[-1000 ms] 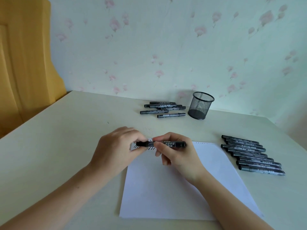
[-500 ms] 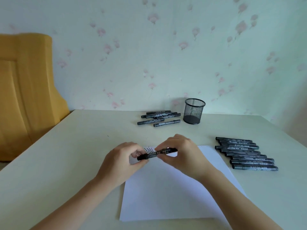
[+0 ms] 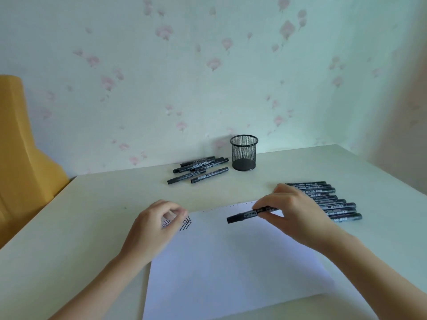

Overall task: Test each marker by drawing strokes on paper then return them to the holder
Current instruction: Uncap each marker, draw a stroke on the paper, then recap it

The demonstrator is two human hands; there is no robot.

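Your hands are now apart: your right hand [image 3: 293, 211] carries the capped marker [image 3: 251, 214] rightward above the paper [image 3: 231, 262], while your left hand [image 3: 157, 225] lets go, fingers loosely curled.

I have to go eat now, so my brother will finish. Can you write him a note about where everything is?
Right hand holds a capped black marker above the white paper sheet. Left hand holds nothing, fingers loosely curled over the zigzag test strokes. Black mesh holder looks empty. Five markers lie beside it; a row of markers lies right of the paper. Left: test the rest, fill the holder.
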